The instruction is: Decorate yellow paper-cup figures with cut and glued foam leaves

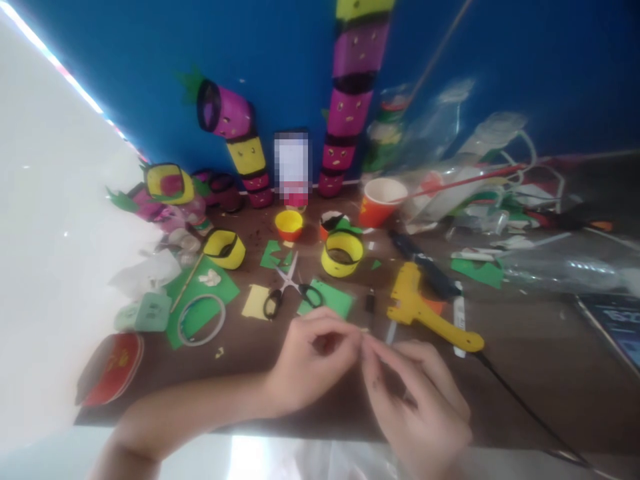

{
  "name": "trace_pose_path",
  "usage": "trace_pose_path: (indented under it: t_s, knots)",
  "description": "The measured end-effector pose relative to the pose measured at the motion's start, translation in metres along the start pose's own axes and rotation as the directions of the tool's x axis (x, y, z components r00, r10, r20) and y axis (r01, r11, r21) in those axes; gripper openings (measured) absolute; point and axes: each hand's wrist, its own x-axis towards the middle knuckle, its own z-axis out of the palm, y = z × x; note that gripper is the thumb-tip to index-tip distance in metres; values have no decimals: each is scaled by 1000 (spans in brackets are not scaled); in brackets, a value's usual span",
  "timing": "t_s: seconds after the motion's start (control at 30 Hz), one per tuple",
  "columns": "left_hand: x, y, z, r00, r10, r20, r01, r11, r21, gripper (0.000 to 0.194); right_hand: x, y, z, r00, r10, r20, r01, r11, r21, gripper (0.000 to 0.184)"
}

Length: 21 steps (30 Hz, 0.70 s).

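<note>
My left hand (313, 357) and my right hand (420, 393) meet fingertip to fingertip over the front of the dark table. Thumb and forefinger are pinched on both; whatever lies between them is too small to make out. Just beyond my left hand are black-handled scissors (289, 283) with their blades apart, partly over a green paper piece (333, 300). A yellow glue gun (407, 293) lies beyond my right hand, its cord running to the lower right. Behind the scissors stands a yellow ring-shaped cup piece (343, 262) with a dark rim.
Stacked purple and yellow cups (345, 110) with small faces lean on the blue wall. A red paper cup (383, 203) stands at the back. Clear plastic bottles (465, 173) crowd the right, near a phone (613, 333). On the left lie a tape ring (201, 321) and a red pouch (113, 370).
</note>
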Motion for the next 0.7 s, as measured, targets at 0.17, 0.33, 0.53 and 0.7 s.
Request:
trace_pose_path:
  t_s: [0.17, 0.33, 0.53, 0.7]
  knots:
    - [0, 1, -1, 1000, -6, 10, 6, 1000, 0, 11, 1, 1, 0, 1000, -9, 4, 9, 1000, 3, 16]
    - [-1, 1, -2, 999, 9, 34, -9, 1000, 18, 14, 0, 4, 0, 999, -7, 37, 6, 1000, 30, 20]
    - [-5, -2, -4, 986, 150, 76, -158, 982, 105, 21, 0, 5, -2, 999, 0, 45, -1, 999, 35, 20]
    - [-5, -5, -5, 961, 262, 84, -273, 944, 184, 22, 0, 6, -3, 998, -34, 53, 31, 998, 47, 19]
